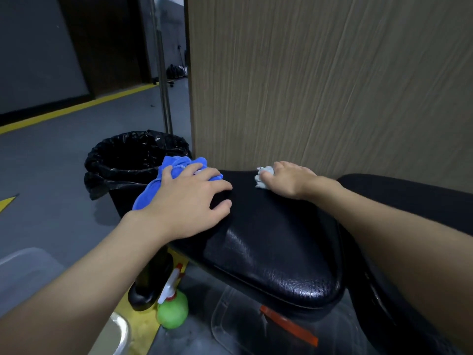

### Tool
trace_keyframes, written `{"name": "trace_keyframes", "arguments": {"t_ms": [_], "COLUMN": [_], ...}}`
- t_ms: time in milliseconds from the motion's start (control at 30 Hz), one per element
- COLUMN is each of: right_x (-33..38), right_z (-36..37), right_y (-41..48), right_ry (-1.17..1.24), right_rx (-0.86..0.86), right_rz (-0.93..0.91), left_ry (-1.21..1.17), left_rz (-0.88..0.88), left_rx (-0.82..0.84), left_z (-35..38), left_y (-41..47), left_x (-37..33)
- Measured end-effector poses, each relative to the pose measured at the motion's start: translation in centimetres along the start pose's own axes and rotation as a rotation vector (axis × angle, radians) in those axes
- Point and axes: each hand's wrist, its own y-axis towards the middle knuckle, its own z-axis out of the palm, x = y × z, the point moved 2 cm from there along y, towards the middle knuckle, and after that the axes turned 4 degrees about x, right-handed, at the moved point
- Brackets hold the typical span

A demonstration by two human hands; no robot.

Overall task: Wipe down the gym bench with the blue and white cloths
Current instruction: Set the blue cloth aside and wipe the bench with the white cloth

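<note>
The black padded gym bench (271, 242) fills the middle of the view, its seat pad running away from me toward a wooden panel. My left hand (189, 201) lies flat on the pad's far left edge, fingers spread, pressing the blue cloth (176, 166), which bunches out beyond the fingers and hangs off the left side. My right hand (289, 179) rests on the far end of the pad with its fingers curled round the small white cloth (263, 175); only a tuft of it shows past the fingers.
A bin lined with a black bag (128, 160) stands just left of the bench's far end. A green spray bottle (172, 306) sits on the floor under the bench by its black leg (149, 283). The wooden panel (332, 80) rises close behind. A clear plastic box (23, 272) lies at lower left.
</note>
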Motion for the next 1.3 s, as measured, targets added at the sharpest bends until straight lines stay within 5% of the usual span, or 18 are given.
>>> {"name": "trace_keyframes", "arguments": {"t_ms": [600, 1000, 1300], "right_x": [2.6, -3.4, -1.5], "right_z": [5.6, 0.1, 3.1], "right_y": [-18.8, -0.5, -10.4], "right_ry": [-0.213, 0.148, -0.047], "right_rx": [-0.246, -0.008, -0.202], "right_rz": [-0.312, 0.103, -0.015], "left_ry": [-0.012, -0.042, -0.052], "left_rz": [0.0, -0.002, 0.004], "left_rx": [-0.028, -0.048, -0.037], "left_z": [-0.1, 0.0, -0.2], "left_y": [-0.1, -0.1, -0.2], "left_x": [-0.2, 0.1, 0.0]}}
